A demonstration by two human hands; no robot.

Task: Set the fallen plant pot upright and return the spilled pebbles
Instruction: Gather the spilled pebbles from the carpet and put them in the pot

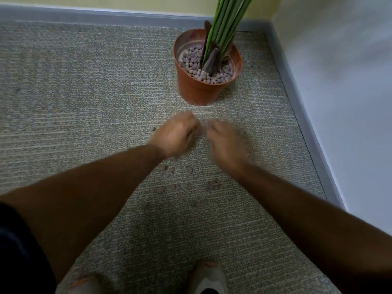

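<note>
Pot (199,90): terracotta-coloured plastic, round, tapered, upright on carpet (84,81) near the room corner. Filled with rounded grey-mauve pebbles; green stalks (224,22) rise from the middle.

Spilled pebbles (167,169): loose scatter on the carpet, on the near side of the pot, some under the hands.

Carpet: grey-green looped weave, ribbed, likely to snag small stones.

Left hand (177,135): low over the scatter, just short of the pot, fingers curled; blur hides whether it holds pebbles.

Right hand (224,143): beside it, equally blurred; grip state cannot be told.

Step, as judged: righting done, gathering under way. Next: pinch or scoop the stones, carry them over the rim.
</note>
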